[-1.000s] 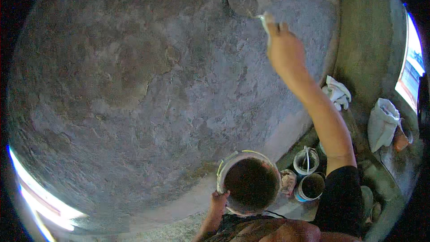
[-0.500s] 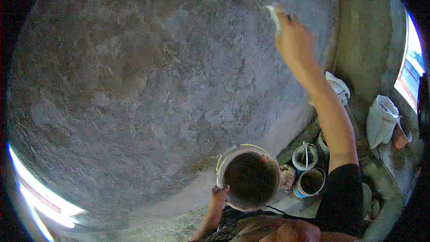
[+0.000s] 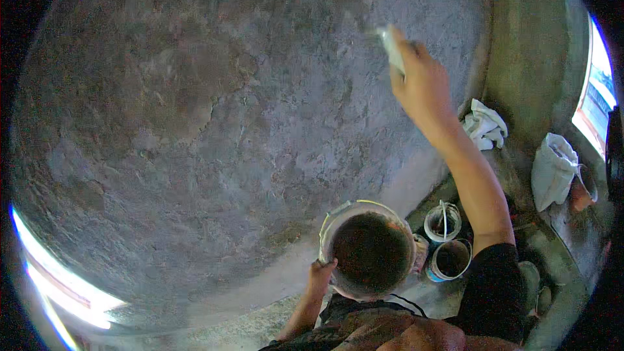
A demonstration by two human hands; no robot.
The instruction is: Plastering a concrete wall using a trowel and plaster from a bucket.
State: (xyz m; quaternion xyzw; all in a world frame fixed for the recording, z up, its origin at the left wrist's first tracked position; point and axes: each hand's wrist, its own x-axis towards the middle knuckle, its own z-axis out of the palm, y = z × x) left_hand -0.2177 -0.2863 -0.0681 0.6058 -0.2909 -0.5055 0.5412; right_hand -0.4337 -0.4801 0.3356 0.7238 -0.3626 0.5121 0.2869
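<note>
My left hand is closed on the rim of a round white bucket, thumb over the edge. The bucket is tilted so that its mouth shows, and dark material fills its inside. With the arm stretched out, my right hand grips a pale flat tool. Motion blurs the tool, so I cannot tell its exact kind. Its tip is at the rough grey plastered wall, which has darker patches and cracks; whether it touches is unclear.
Two smaller pails, one with a white handle and one with a blue base, stand right of the bucket. Farther right are a crumpled white cloth or sack, an upright white sack and an orange-brown container. A bright opening lies beyond.
My right hand has come down the wall with the pale tool, slightly to the left. The bucket in my left hand has shifted a little up and to the right.
</note>
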